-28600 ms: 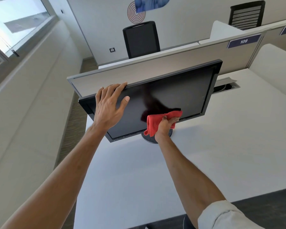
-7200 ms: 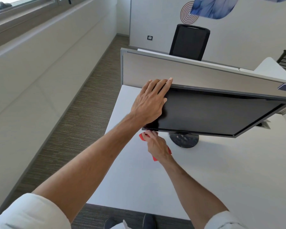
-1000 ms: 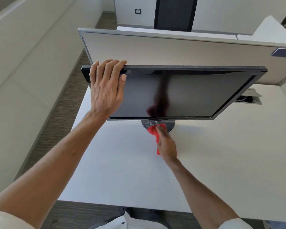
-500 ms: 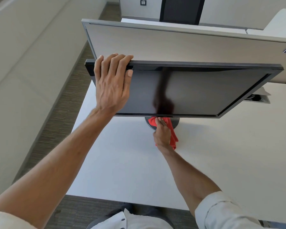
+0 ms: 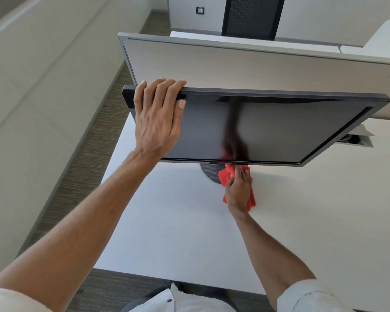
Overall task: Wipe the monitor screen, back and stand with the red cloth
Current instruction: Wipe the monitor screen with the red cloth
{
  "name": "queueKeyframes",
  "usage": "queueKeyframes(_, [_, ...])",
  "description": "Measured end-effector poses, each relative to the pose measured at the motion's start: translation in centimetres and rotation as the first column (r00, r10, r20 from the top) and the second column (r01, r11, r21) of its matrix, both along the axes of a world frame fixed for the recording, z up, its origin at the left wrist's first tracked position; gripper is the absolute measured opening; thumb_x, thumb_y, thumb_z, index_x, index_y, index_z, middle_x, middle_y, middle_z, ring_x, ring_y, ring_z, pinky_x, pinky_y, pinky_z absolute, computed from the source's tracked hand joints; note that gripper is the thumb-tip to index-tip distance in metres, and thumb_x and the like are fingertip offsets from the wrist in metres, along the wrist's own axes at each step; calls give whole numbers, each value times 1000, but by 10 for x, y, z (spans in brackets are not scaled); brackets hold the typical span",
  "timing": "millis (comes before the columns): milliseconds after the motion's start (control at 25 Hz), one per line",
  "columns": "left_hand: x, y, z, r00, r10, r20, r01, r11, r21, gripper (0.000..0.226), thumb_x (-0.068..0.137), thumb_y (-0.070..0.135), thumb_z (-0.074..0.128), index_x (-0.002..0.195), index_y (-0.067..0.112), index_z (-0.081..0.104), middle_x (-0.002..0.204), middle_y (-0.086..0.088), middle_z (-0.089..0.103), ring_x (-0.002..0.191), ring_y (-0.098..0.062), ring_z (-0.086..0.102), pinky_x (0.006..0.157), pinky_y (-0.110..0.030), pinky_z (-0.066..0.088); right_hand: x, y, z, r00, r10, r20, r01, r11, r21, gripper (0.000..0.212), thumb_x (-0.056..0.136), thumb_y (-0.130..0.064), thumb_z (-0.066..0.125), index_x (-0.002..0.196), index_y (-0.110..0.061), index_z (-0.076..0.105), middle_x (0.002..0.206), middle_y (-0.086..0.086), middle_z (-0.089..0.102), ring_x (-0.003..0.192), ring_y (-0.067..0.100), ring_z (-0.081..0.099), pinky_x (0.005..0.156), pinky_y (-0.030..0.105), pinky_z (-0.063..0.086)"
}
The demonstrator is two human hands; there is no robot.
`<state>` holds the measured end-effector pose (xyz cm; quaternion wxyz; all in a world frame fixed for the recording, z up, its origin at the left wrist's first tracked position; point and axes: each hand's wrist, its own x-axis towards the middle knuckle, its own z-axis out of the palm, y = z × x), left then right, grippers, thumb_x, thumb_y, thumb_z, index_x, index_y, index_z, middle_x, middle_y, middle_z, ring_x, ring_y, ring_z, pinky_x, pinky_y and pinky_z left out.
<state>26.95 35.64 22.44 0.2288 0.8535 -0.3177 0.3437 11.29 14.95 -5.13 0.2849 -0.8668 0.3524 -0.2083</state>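
monitor point(image 5: 268, 127) mid-frame on desk point(image 5: 167, 221), tilted back. left hand point(image 5: 158, 118) clamped over top-left corner. right hand point(image 5: 239, 190) grasping red cloth point(image 5: 225, 176), shifted right along stand base point(image 5: 208, 172) since a second ago; stand wipe probably underway.

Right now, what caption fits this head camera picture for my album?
Left hand grips the monitor top corner while the right hand rubs the red cloth on its round stand base.
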Motion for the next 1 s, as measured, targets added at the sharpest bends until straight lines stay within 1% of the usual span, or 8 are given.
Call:
queueKeyframes(120, [0,3,0,1000,2,-4,-2,1000,20,40,119,28,43,155,19,59,146,1,62,143,-27,54,130,-53,27,22,31,-6,994,42,-97,-44,999,-21,53,95,-11,62,146,3,56,149,23,60,142,45,53,118,52,46])
queueKeyframes(280, [-4,4,0,1000,10,-4,-10,1000,23,41,119,29,42,155,19,59,147,1,62,143,-27,54,130,-53,27,45,64,2,918,348,-190,-354,935,0,65,70,13,77,133,0,65,135,22,69,126,39,68,93,45,62])
queueKeyframes(440, [-1,5,3,1000,1,-13,0,999,32,41,120,29,42,156,19,58,148,1,62,143,-28,54,129,-55,28,37,77,20,758,639,-128,-633,769,87,36,93,-22,59,124,-34,70,115,-14,75,95,5,75,83,25,60])
queueKeyframes(520, [2,5,2,1000,5,-16,-4,999,34,41,120,29,42,156,19,58,148,1,61,144,-27,53,129,-55,28,12,74,16,867,498,-27,-489,860,148,48,96,-21,48,138,-33,65,134,-11,73,111,13,74,95,34,60])
queueKeyframes(600, [0,3,0,1000,15,-13,-14,1000,24,40,119,29,42,155,19,58,147,2,62,144,-27,53,129,-55,27,-9,53,8,983,180,23,-182,977,109,56,99,-4,56,153,-19,58,151,2,64,128,26,68,104,39,57])
queueKeyframes(720, [0,0,-2,1000,8,-10,-8,1000,10,40,119,28,43,154,18,59,146,2,62,143,-27,53,129,-55,28,-17,15,12,997,-62,41,59,997,53,61,96,7,55,155,-10,54,157,11,58,135,34,63,106,45,55])
queueKeyframes(800, [1,1,-1,1000,7,-13,-7,1000,12,40,119,28,43,154,18,59,147,1,62,144,-27,53,129,-55,28,-5,4,11,994,-91,53,89,995,42,58,95,7,56,152,-6,56,154,16,59,135,38,63,105,48,56])
queueKeyframes(1000, [0,4,0,1000,4,-13,-3,999,34,41,119,29,42,155,18,58,149,2,62,145,-27,53,129,-55,29,33,50,-4,994,108,-35,-107,994,24,62,79,15,65,140,2,65,146,20,64,136,38,62,113,47,52])
